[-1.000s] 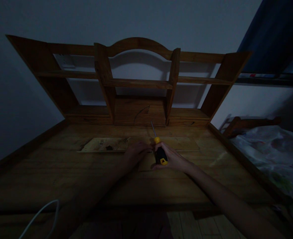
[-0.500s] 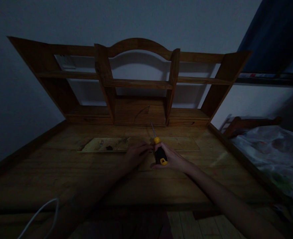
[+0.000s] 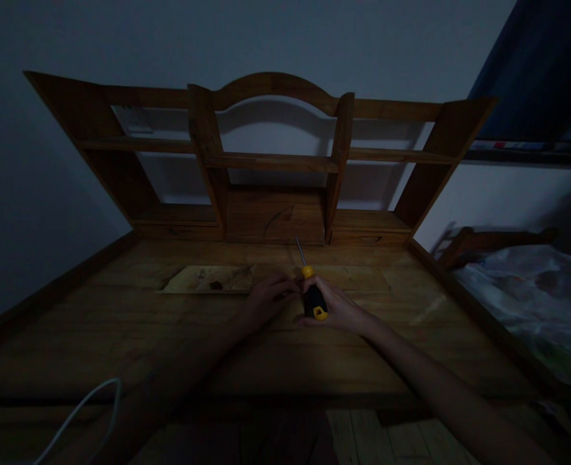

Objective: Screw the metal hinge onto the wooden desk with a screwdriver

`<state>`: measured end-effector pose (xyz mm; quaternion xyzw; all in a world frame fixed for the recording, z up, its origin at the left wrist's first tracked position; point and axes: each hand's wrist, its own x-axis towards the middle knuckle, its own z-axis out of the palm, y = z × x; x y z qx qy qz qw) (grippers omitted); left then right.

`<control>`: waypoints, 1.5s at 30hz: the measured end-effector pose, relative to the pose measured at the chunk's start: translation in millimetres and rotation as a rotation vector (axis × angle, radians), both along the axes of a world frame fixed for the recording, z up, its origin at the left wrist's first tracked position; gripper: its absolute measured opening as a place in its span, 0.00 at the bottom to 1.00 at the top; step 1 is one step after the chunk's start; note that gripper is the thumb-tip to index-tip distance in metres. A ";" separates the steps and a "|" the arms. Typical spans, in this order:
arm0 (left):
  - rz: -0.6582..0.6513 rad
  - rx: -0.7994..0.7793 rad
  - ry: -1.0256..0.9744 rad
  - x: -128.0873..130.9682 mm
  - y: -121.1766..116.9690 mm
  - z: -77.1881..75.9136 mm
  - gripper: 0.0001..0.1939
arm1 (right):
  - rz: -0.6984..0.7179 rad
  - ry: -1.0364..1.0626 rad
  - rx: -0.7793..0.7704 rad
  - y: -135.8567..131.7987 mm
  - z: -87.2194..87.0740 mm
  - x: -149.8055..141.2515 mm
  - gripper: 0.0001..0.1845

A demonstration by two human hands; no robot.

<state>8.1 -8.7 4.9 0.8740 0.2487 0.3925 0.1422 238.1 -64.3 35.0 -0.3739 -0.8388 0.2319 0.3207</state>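
Observation:
My right hand [image 3: 338, 306] is closed round a screwdriver [image 3: 316, 302] with a black and yellow handle, its metal shaft pointing away toward the back of the desk. Close beside it, almost touching the handle, is my left hand [image 3: 272, 294]. Its fingers are bent and drawn together at the tips; whatever they pinch is too small and dark to make out. Under and behind both hands lies a flat wooden board [image 3: 239, 279], pale and stained on its left part, plainer on the right.
A wooden shelf unit [image 3: 276, 163] with small drawers stands at the back of the wooden desk [image 3: 121, 323]. A white cable [image 3: 84, 400] loops at lower left. Right of the desk lies clear plastic sheeting [image 3: 522, 284]; a dark curtain [image 3: 551, 71] hangs above.
The view has shifted slightly, so everything sits a little to the right. A small shiny spot by the left fingertips no longer shows. Both hands keep nearly the same pose.

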 end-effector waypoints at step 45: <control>-0.005 -0.118 -0.089 3.7 0.3 0.6 0.09 | -0.061 0.064 0.095 -4.4 6.5 -3.2 0.21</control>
